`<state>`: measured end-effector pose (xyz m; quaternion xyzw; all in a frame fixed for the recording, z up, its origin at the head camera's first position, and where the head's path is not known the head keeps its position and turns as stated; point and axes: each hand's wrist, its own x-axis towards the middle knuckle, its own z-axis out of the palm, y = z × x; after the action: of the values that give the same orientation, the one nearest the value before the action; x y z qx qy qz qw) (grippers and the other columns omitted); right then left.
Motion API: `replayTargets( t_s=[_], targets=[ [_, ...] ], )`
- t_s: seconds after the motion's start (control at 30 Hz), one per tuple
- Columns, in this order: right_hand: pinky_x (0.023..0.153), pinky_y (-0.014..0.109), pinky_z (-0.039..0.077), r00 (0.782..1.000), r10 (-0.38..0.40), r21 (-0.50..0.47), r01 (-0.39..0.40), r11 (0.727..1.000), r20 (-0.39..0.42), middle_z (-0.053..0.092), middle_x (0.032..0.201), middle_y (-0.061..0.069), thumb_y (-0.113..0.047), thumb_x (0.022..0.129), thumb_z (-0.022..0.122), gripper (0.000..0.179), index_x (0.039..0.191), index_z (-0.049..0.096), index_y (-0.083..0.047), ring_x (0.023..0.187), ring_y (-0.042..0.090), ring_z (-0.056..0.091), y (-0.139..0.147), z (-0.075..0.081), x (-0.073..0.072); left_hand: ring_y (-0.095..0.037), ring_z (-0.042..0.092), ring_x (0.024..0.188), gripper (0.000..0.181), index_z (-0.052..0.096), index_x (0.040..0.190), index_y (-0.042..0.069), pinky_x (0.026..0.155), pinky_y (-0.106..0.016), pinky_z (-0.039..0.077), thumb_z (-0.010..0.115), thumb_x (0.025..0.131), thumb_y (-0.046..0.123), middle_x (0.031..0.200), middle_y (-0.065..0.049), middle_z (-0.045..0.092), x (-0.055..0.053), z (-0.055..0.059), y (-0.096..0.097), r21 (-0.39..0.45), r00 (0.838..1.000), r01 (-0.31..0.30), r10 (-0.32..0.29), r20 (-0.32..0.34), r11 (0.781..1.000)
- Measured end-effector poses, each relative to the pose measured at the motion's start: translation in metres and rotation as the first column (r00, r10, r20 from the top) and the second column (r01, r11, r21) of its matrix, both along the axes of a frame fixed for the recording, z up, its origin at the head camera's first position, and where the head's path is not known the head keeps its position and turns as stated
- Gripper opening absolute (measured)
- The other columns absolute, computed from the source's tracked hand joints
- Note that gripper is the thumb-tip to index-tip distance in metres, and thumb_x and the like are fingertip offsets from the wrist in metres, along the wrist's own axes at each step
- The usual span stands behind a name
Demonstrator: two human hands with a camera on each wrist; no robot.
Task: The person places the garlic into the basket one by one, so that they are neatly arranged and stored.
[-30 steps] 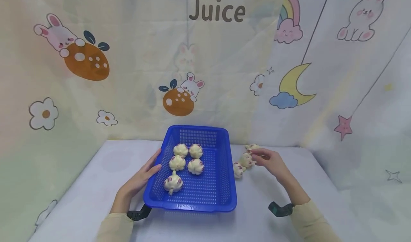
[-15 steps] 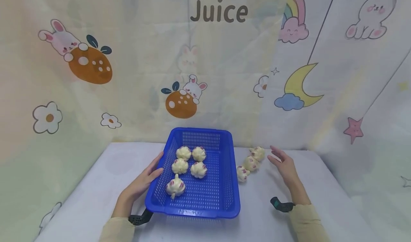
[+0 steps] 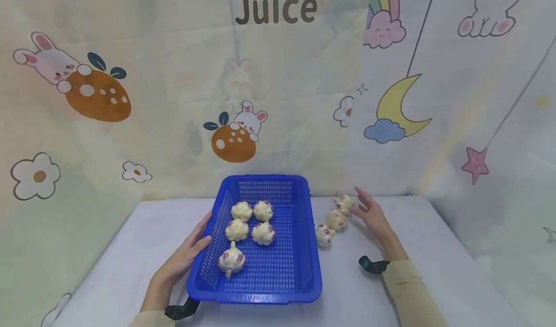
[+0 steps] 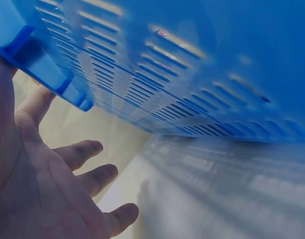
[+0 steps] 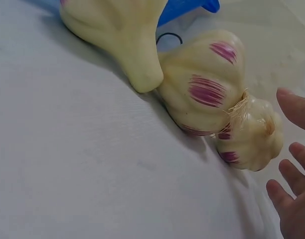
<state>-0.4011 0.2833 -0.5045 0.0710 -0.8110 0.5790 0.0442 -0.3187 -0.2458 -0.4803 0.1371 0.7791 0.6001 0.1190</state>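
Note:
A blue plastic basket (image 3: 314, 274) holds several white-and-purple garlic bulbs, such as the front one (image 3: 231, 260) with its stem showing. My left hand (image 3: 184, 257) rests along the basket's left rim; in the left wrist view its fingers (image 4: 95, 179) are spread loosely under the rim beside the slotted wall. Right of the basket, 3 garlic bulbs lie in a slanting row: a near one (image 3: 324, 235), a middle one (image 3: 336, 219) and a far one (image 3: 345, 204). My right hand (image 3: 373, 218) is just right of the far two, its fingers relaxed and holding nothing.
The basket and bulbs stand on a white-covered table (image 3: 347, 288). A printed curtain (image 3: 295, 100) hangs close behind the table's back edge. Each wrist carries a dark camera mount, one (image 3: 373, 265) on the right and one (image 3: 182, 310) on the left.
My right hand was at the far bulbs, drew back to the right, and is now close beside them again. My left hand stays on the basket rim. The head view has shifted slightly.

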Motion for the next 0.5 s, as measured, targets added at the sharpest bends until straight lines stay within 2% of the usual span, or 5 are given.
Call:
replayTargets(
  t_s=[0.23,0.37,0.5],
  targets=[
    [0.115,0.051,0.023,1.0,0.003,0.063,-0.004,0.998,0.015,0.022,0.156,0.018,-0.028,0.094,0.059,0.072,0.151,0.021,-0.008,0.144,0.039,0.02,0.002,-0.007,-0.003,-0.042,0.011,0.145,0.058,0.007,0.152,0.039,0.111,-0.063,0.021,0.037,0.103,0.03,0.161,-0.013,0.005,0.001,0.001,0.002,0.014,1.0,0.026,-0.027,0.008,1.0],
    [0.113,0.051,0.027,0.999,-0.029,0.094,0.027,0.995,0.029,0.029,0.154,0.016,-0.035,0.093,0.059,0.069,0.15,0.028,-0.011,0.142,0.037,0.028,0.0,-0.011,-0.005,-0.042,0.012,0.145,0.057,0.008,0.151,0.04,0.11,-0.063,0.021,0.038,0.103,0.029,0.161,-0.013,0.007,0.001,-0.001,0.001,-0.006,1.0,0.001,-0.001,-0.007,1.0],
    [0.112,0.051,0.03,0.997,-0.053,0.098,0.047,0.994,0.054,0.031,0.153,0.017,-0.036,0.091,0.062,0.07,0.149,0.031,-0.012,0.139,0.039,0.033,-0.002,-0.012,-0.004,-0.042,0.011,0.145,0.058,0.009,0.151,0.039,0.111,-0.063,0.02,0.038,0.103,0.029,0.161,-0.013,0.007,0.0,-0.002,-0.001,-0.006,1.0,-0.003,0.003,-0.018,1.0]
  ],
)
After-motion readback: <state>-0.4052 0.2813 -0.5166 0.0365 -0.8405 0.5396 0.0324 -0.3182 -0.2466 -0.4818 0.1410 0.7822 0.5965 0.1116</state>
